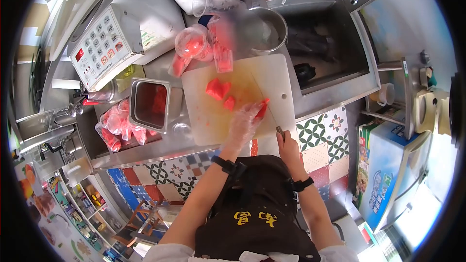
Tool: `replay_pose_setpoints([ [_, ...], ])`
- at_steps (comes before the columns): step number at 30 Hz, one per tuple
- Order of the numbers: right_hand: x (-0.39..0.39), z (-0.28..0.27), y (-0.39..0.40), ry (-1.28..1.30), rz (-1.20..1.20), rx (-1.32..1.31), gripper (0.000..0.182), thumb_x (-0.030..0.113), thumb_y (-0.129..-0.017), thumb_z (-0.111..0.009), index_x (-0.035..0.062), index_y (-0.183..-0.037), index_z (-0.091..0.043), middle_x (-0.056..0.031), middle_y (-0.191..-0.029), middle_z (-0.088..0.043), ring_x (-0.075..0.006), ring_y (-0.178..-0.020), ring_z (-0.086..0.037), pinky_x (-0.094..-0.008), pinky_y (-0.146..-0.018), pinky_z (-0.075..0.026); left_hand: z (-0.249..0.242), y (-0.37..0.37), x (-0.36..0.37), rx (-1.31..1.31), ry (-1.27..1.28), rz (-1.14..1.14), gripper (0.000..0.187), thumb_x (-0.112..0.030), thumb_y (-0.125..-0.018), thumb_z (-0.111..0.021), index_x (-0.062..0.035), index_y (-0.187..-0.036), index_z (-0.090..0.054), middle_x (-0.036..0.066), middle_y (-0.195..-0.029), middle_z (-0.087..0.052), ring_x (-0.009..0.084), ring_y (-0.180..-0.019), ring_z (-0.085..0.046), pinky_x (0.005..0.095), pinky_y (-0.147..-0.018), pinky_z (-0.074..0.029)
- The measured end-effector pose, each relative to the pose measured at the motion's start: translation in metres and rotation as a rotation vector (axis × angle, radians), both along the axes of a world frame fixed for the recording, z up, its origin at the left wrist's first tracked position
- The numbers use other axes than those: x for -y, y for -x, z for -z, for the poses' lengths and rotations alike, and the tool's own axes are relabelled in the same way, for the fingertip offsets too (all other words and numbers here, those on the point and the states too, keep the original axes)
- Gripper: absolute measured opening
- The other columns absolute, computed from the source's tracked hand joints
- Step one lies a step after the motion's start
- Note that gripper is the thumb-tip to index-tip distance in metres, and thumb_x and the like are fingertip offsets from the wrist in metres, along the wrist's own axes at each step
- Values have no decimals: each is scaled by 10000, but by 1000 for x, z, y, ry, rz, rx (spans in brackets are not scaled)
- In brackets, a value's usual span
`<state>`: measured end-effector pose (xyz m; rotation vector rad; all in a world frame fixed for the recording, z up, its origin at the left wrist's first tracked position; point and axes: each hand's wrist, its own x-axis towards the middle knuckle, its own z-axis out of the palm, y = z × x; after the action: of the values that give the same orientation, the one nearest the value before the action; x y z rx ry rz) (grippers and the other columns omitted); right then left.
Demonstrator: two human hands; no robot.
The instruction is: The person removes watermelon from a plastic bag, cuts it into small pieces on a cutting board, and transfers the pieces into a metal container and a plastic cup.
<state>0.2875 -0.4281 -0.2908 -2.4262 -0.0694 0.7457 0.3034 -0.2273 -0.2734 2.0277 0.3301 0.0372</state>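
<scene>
My left hand (241,125), in a clear plastic glove, has its fingers closed on a piece of red fruit (262,110), which looks like watermelon, at the right part of the white cutting board (201,128). Just right of that piece lies the thin blade of a knife (271,110). Its handle is in the closed fingers of my bare right hand (290,151) at the board's near edge. A larger red fruit chunk (217,89) and a small chunk (229,103) rest mid-board. Juice stains the surface around them.
Left of the board stands a steel container (167,111) with red fruit inside. Cups of red fruit (191,43) sit behind the board, and bagged red portions (119,121) lie far left. A steel pot (281,29) and a sink (359,68) are at back right.
</scene>
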Motion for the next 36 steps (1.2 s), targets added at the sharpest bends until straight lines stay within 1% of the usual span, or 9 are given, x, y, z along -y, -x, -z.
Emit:
replay_pose_setpoints([
  [2,-2,1,5,13,-6,0,349,406,-973,-477,58,-1002,-477,-260,-754,-638,-470,-718,-615,-559,-637,-474,1,5,-1,1,-12,7,383,-85,-786,-706,-57,-1160,-625,139,-1077,-637,301,-955,-629,349,-829,-518],
  [4,-3,6,5,84,-27,-2,342,402,-972,-483,61,-998,-476,-255,-751,-640,-464,-711,-618,-557,-632,-477,13,7,-4,104,-292,68,398,-72,-799,-704,-58,-1184,-607,130,-1074,-636,282,-955,-632,331,-825,-520],
  [7,-3,1,5,51,-14,9,347,408,-971,-481,62,-994,-481,-246,-744,-641,-458,-711,-622,-548,-631,-482,14,8,-5,-80,71,23,468,-42,-801,-709,-66,-1245,-560,132,-1130,-615,263,-1018,-615,338,-861,-521],
  [13,-7,-1,10,105,-31,-9,364,425,-968,-481,61,-979,-488,-229,-737,-643,-448,-706,-625,-546,-640,-484,43,24,-7,-49,132,-6,561,11,-785,-708,-17,-1300,-487,171,-1303,-528,300,-1166,-548,349,-940,-500],
  [15,-6,-3,15,44,-24,15,356,412,-967,-497,56,-975,-501,-230,-730,-638,-445,-703,-625,-538,-627,-480,76,30,-10,-71,414,-42,613,2,-784,-718,-30,-1344,-469,145,-1379,-472,261,-1206,-523,335,-928,-496],
  [19,-8,2,20,72,-25,-15,358,410,-965,-505,52,-962,-503,-224,-725,-633,-445,-701,-622,-536,-623,-479,58,35,-20,1,93,70,771,11,-769,-712,-34,-1449,-351,131,-1506,-339,267,-1353,-386,364,-1052,-403],
  [25,-15,-11,27,-3,-20,34,366,418,-964,-505,53,-946,-497,-232,-711,-623,-455,-693,-615,-544,-619,-481,36,30,-38,-69,-123,57,917,-24,-736,-715,-24,-1501,-210,173,-1547,-248,307,-1450,-202,385,-1177,-179],
  [31,-20,-10,34,21,-22,27,372,416,-962,-510,46,-934,-496,-236,-707,-619,-459,-688,-614,-544,-611,-483,33,34,-52,-50,-202,80,916,-73,-743,-724,-14,-1496,-205,215,-1537,-235,348,-1436,-218,399,-1168,-221],
  [36,-21,2,44,48,-14,83,381,428,-941,-537,50,-907,-505,-211,-673,-611,-446,-629,-608,-531,-573,-488,32,33,-52,-63,-167,87,931,-89,-738,-711,-10,-1502,-185,216,-1550,-203,349,-1453,-169,409,-1179,-171],
])
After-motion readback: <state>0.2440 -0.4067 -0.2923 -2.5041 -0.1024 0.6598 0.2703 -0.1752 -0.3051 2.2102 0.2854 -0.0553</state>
